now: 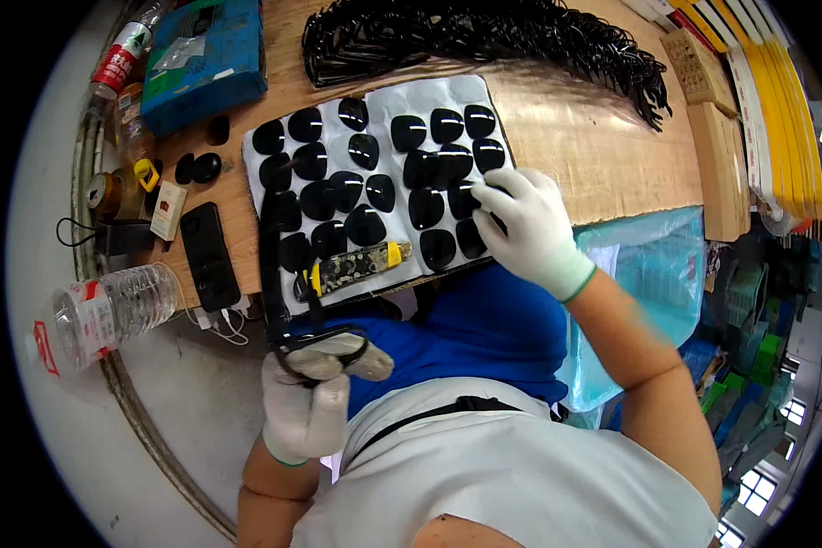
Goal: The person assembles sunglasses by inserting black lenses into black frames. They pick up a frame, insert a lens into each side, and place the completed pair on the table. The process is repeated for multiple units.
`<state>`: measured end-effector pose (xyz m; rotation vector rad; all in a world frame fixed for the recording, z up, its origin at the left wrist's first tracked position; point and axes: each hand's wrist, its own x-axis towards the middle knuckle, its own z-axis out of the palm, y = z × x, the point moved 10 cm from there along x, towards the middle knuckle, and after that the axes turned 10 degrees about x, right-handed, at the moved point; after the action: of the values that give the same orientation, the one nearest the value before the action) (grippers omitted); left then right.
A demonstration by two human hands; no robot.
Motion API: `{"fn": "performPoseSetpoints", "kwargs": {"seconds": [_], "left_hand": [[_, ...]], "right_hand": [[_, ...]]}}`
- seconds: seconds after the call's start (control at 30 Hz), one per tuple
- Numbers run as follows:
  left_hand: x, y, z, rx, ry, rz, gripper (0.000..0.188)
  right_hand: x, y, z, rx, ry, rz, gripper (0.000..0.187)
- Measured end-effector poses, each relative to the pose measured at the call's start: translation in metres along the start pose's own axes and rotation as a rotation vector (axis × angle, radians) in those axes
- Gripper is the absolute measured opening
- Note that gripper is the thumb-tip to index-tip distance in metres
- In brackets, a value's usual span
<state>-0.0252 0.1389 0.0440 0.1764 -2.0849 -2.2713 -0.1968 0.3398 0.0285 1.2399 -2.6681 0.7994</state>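
My left hand (315,393), in a white glove, is closed around a black eyeglass frame (324,347) in front of the board's near left corner. My right hand (528,224), gloved in white too, is over the right side of the white padded board (388,178). Its thumb and fingers are bent around the edge of a dark sunglass lens (462,201), partly covering it. Rows of similar dark lenses (408,133) lie on the board. A box cutter (361,267) with yellow ends and a patterned grip rests across the board's near edge.
A long pile of black frames (466,32) lies at the back. To the left are a blue box (205,64), a black phone (210,256), a small carton (168,210) and a large plastic bottle (110,315). Wooden blocks (717,173) and a blue plastic bag (667,274) border the right.
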Motion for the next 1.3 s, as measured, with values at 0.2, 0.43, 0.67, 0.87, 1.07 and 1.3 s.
{"fn": "performPoseSetpoints", "kwargs": {"seconds": [0.2, 0.43, 0.67, 0.87, 1.07, 1.3], "left_hand": [[0.001, -0.001, 0.020, 0.008, -0.045, -0.024, 0.029], [-0.011, 0.001, 0.010, 0.064, 0.041, 0.039, 0.022], [-0.002, 0.007, 0.019, 0.336, 0.025, 0.010, 0.033], [0.013, 0.015, 0.080, 0.516, -0.146, 0.077, 0.029], [0.024, 0.014, 0.101, 0.639, -0.199, -0.002, 0.031], [0.021, 0.028, 0.112, 0.725, -0.271, -0.010, 0.034]], "right_hand": [[0.041, 0.024, 0.035, -0.157, -0.130, 0.181, 0.036], [0.037, 0.037, 0.043, 0.122, -0.129, 0.337, 0.024], [0.005, -0.055, -0.020, 0.722, -0.172, 0.143, 0.011], [-0.050, -0.072, -0.038, 1.188, 0.235, 0.281, 0.026], [-0.063, -0.061, -0.040, 1.228, 0.312, 0.307, 0.029], [-0.059, -0.045, -0.043, 1.490, 0.086, 0.394, 0.022]]}}
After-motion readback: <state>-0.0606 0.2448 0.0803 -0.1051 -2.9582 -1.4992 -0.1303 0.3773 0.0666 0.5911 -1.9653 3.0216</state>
